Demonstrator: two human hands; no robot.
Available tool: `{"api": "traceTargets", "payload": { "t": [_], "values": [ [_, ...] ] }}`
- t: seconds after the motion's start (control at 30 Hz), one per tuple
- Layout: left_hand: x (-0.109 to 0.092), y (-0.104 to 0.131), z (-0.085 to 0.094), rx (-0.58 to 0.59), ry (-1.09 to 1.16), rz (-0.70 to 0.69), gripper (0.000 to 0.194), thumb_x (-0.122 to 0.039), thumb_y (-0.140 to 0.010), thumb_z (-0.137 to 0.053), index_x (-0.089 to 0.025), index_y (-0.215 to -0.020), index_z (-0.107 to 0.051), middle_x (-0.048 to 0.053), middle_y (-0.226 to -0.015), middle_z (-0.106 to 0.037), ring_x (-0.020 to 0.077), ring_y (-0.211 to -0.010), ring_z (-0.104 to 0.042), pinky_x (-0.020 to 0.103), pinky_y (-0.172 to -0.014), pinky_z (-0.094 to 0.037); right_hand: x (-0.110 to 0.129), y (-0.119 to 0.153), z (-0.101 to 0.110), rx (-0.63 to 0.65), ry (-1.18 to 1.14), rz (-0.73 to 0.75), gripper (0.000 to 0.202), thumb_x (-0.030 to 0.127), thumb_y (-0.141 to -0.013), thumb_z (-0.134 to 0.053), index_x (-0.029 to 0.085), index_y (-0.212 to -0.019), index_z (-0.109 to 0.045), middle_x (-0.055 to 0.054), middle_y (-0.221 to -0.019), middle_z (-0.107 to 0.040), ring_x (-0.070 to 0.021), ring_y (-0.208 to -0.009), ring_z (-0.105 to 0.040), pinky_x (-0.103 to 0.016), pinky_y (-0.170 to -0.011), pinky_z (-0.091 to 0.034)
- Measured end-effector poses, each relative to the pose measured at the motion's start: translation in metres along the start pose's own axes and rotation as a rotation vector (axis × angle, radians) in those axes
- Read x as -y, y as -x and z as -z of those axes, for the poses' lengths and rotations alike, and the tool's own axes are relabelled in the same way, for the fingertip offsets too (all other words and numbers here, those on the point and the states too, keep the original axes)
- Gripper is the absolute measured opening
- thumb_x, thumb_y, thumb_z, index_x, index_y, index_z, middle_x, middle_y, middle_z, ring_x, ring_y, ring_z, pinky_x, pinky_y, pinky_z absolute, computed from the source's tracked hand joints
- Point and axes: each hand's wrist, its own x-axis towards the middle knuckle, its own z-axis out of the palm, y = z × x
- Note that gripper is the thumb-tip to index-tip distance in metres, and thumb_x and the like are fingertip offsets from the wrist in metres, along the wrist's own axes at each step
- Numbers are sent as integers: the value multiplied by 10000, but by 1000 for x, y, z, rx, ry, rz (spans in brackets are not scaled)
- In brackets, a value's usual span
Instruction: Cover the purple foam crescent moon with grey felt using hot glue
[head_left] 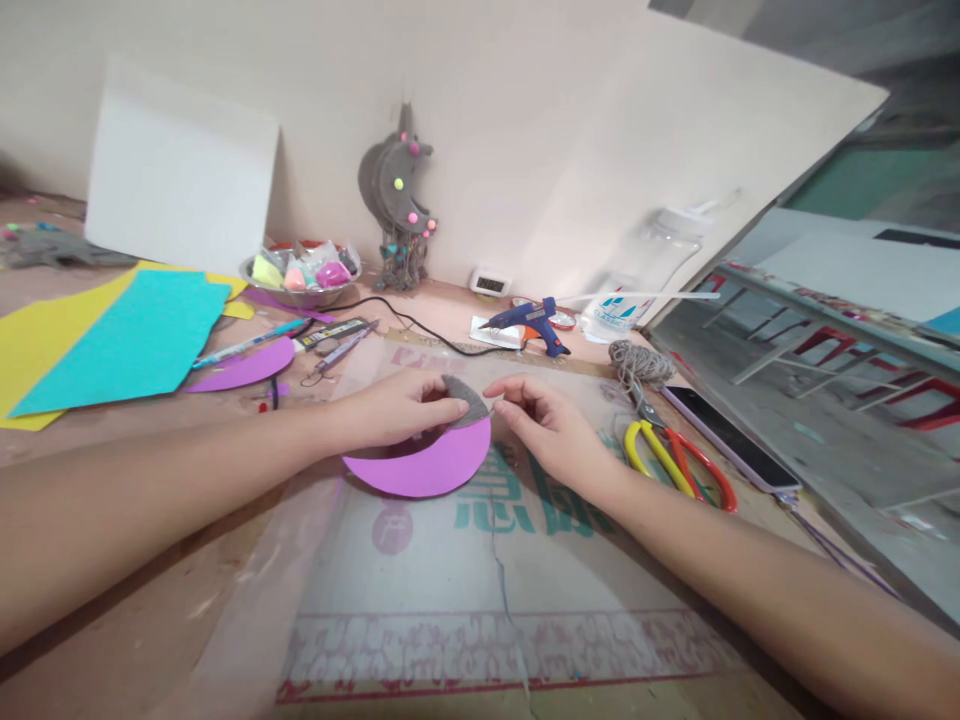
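Note:
My left hand [409,408] is closed on a crescent-shaped piece of purple paper [427,465], thumb on top, above the mat. Grey yarn [463,395] covers the upper end of the crescent in close wraps; my fingers hide part of it. At that end my right hand [544,425] is closed in a pinch, thumb against index finger, on what looks like a thin yarn strand [498,560] that trails down toward the front edge. Where exactly the strand passes between the fingertips is hard to see.
A printed plastic mat [390,590] covers the table. To the right are scissors [675,460], a yarn ball [641,362] and a phone [731,435]. Behind stand a glue gun [529,318], clock [491,283], bottle [645,265] and bowl [304,297]. Turquoise paper [127,340] lies left.

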Motion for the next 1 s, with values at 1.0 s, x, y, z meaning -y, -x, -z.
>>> {"api": "traceTargets", "payload": {
  "t": [1.0],
  "values": [
    [5,-3,-1,1,26,5,266,-369,-852,-469,-170,-677,-463,-57,-535,-453,66,-448,-406,205,-428,-302,0,-2,-2,-19,5,-15,178,342,-824,-533,184,-860,-605,9,-688,-541,-98,-565,-404,-237,-521,-328]
  ]
}}
